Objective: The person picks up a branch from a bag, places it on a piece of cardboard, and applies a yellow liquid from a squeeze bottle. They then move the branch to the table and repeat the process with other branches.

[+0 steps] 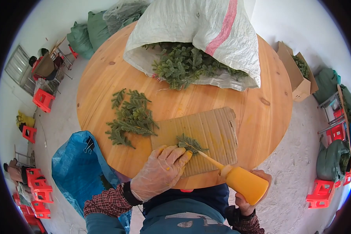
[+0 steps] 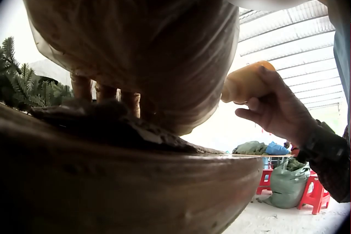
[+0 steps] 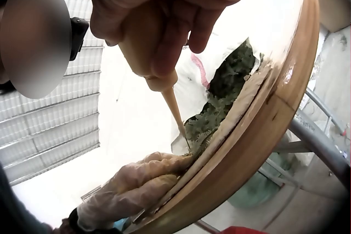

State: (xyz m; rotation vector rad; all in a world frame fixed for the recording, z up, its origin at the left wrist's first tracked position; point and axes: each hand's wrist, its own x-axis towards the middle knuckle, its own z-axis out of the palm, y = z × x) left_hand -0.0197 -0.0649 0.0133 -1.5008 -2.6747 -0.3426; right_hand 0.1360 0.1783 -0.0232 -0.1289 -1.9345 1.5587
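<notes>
My left hand (image 1: 160,170), in a clear plastic glove with yellow stains at the fingertips, holds a small evergreen sprig (image 1: 192,144) by its near side on a sheet of corrugated cardboard (image 1: 218,128). My bare right hand (image 3: 175,3) grips a yellow squeeze bottle (image 1: 247,185), tilted down to the left. Its long thin nozzle (image 3: 174,110) reaches the sprig, tip right at the needles. Left of the cardboard lies a loose pile of evergreen sprigs (image 1: 132,117). In the left wrist view, the glove hides the fingertips' work.
A large white woven sack (image 1: 167,27) with evergreen cuttings (image 1: 179,64) spilling from its mouth lies across the back of the round wooden table (image 1: 261,124). A blue bag (image 1: 72,167) hangs open at the left edge. Red stools (image 1: 321,194) and green sacks (image 1: 331,160) stand around.
</notes>
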